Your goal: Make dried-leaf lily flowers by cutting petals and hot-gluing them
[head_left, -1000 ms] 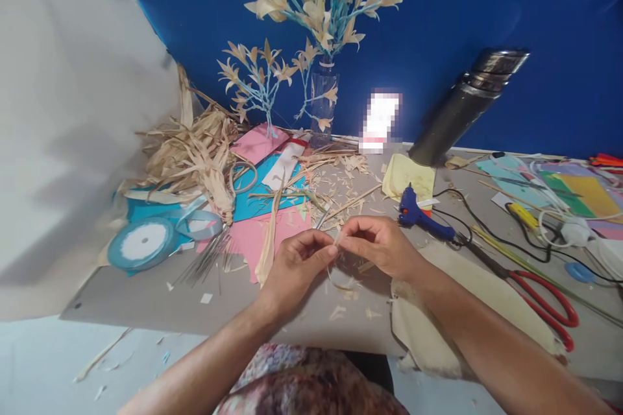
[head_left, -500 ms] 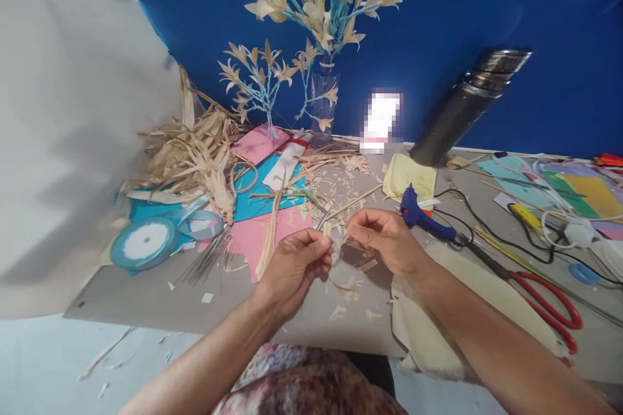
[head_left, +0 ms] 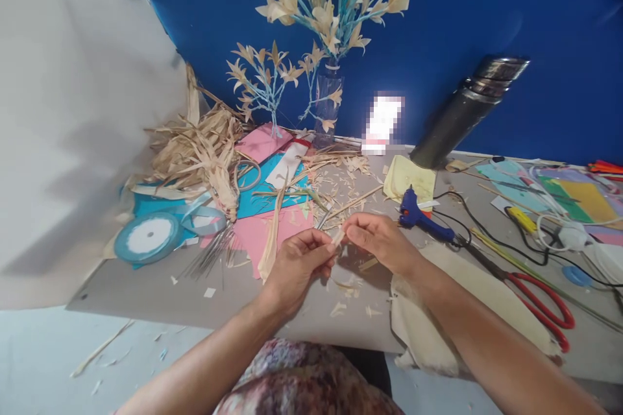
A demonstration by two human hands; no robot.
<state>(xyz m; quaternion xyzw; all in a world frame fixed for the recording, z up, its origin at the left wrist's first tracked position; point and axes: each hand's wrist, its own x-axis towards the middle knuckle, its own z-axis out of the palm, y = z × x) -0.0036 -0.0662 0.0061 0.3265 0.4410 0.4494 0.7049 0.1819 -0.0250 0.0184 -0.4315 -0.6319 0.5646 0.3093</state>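
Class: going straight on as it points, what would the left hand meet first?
Probably the bare right hand, just beyond the small, pale, papery strip pinched in the left hand; the exact depth is unclear.

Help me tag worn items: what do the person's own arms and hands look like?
The left hand and right hand are bare: no glove, ring or watch shows. The left forearm and right forearm carry no sleeve in view. Below, the garment is blotched dark red and pale.
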